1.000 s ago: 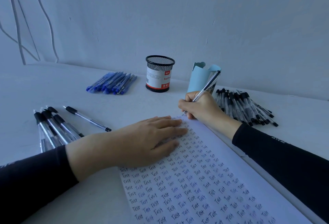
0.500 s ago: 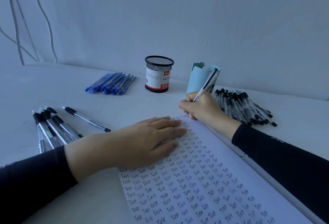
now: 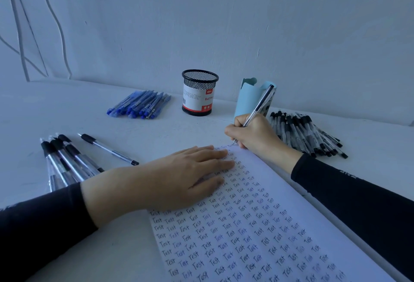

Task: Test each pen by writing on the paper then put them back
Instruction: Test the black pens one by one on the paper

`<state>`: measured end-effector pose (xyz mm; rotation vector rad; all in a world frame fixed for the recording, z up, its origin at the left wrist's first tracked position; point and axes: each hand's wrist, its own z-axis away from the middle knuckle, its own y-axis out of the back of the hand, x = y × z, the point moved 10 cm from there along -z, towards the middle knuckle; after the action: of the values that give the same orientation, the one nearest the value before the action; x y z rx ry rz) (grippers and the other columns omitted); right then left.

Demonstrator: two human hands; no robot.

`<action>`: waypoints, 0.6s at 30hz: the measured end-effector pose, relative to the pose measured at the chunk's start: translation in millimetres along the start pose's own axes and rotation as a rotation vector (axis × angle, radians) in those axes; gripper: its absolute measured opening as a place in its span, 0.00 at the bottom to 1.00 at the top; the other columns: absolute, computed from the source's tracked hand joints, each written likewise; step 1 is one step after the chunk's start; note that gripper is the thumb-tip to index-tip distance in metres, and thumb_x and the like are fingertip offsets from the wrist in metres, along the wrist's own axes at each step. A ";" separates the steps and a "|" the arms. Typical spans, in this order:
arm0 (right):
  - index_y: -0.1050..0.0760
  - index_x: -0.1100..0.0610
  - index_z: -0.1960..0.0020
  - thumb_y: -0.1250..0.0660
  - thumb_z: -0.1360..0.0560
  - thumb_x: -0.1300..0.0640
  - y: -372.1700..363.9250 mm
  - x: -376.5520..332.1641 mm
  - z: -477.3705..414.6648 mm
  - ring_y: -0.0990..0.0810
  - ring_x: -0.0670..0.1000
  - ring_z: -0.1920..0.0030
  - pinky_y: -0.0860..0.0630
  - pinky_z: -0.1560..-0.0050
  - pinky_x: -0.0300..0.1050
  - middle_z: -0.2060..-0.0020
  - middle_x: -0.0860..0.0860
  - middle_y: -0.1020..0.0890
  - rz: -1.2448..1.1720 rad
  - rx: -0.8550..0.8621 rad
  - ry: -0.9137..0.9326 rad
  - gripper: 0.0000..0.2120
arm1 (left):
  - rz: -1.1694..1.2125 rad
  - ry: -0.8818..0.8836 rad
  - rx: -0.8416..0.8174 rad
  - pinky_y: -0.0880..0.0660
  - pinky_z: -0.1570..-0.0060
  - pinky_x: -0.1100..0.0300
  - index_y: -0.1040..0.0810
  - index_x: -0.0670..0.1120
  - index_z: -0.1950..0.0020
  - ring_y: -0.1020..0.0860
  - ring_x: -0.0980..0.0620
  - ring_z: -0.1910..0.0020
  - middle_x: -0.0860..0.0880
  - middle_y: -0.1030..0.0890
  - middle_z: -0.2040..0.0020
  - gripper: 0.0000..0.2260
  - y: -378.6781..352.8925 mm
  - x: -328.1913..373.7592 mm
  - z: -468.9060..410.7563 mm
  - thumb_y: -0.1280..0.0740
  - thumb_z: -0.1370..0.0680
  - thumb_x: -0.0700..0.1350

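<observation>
Right hand (image 3: 253,133) is clamped on a pen (image 3: 259,104) in a normal writing grip, fingers curled low on the barrel. Its tip is down at the far top edge of the paper (image 3: 266,166), right after the last "Test" in that row. Left hand (image 3: 179,176) lies flat, fingers straight, pinning the sheet just left of the tip; hands near each other, not touching. The pen looks light, stiff, smooth clear plastic, likely slippery higher up, so take it low near the tip, light pressure only. Paper is thin and will probably slide on the surface (image 3: 156,133) if the left hand lifts. Sheet is mostly filled with "Test" rows — well into the job, by my read. Outward: pile of black-capped pens (image 3: 307,133) right of my writing hand, smaller bunch (image 3: 65,160) plus one loose pen (image 3: 107,149) on the left, blue pens (image 3: 139,104) further back — mesh cup (image 3: 200,93) and pale blue holder (image 3: 246,98) at the rear.
</observation>
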<state>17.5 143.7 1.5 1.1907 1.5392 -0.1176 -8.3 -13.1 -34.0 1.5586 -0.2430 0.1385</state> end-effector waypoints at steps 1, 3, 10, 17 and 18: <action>0.35 0.57 0.77 0.32 0.29 0.64 0.1 0.4 -0.1 0.26 0.49 0.73 0.27 0.69 0.38 0.83 0.50 0.29 0.004 0.000 -0.002 0.21 | -0.001 0.000 -0.001 0.60 0.26 0.64 0.48 0.63 0.22 0.55 0.65 0.24 0.62 0.49 0.21 0.23 0.1 0.2 0.0 0.52 0.18 0.60; 0.34 0.58 0.76 0.32 0.28 0.64 0.5 1.3 -0.6 0.25 0.47 0.74 0.27 0.69 0.38 0.82 0.52 0.29 -0.009 0.004 -0.003 0.20 | 0.001 0.000 -0.001 0.60 0.25 0.64 0.48 0.63 0.22 0.55 0.65 0.24 0.62 0.49 0.21 0.23 0.4 0.3 0.2 0.52 0.18 0.60; 0.32 0.58 0.75 0.32 0.26 0.62 -0.6 4.5 -1.8 0.26 0.46 0.74 0.29 0.71 0.37 0.80 0.51 0.27 -0.043 -0.016 -0.037 0.20 | -0.006 0.003 0.001 0.61 0.27 0.67 0.47 0.63 0.22 0.55 0.66 0.24 0.63 0.49 0.21 0.23 1.8 0.8 0.5 0.52 0.18 0.60; 0.28 0.54 0.58 0.39 0.19 0.44 20.4 -22.4 -0.6 0.34 0.45 0.79 0.34 0.74 0.36 0.79 0.50 0.30 -0.166 -0.008 -0.040 0.15 | -0.011 0.000 -0.010 0.62 0.29 0.69 0.48 0.64 0.22 0.56 0.67 0.25 0.64 0.50 0.22 0.23 1.9 0.7 1.7 0.52 0.18 0.60; 0.27 0.53 0.51 0.43 0.19 0.42 23.1 -23.1 -2.4 0.34 0.46 0.79 0.35 0.75 0.37 0.79 0.50 0.31 -0.203 -0.021 -0.074 0.15 | -0.012 0.000 -0.013 0.61 0.29 0.69 0.49 0.65 0.22 0.57 0.67 0.25 0.64 0.51 0.22 0.23 1.9 0.6 1.9 0.52 0.18 0.60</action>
<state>29.2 142.4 32.1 1.0010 1.5895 -0.2765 -8.3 -15.0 -32.1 1.5468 -0.2344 0.1273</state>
